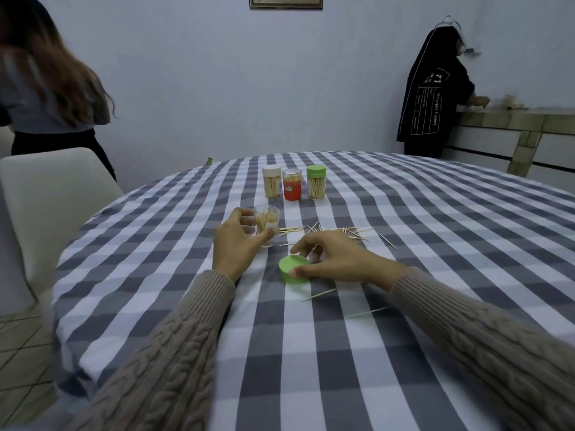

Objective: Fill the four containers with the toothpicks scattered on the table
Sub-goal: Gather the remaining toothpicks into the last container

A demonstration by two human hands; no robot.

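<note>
My left hand grips an open clear container that is part full of toothpicks and stands on the checked tablecloth. My right hand holds a green lid lying on the cloth, thumb on its near edge and fingers curled over its far side. Loose toothpicks lie scattered just beyond my right hand, and two more toothpicks lie nearer to me. Three closed containers stand in a row further back: a white-lidded one, a red one and a green-lidded one.
The round table carries a grey and white checked cloth. A white chair stands at the left. One person stands at the far left, another at a counter at the back right.
</note>
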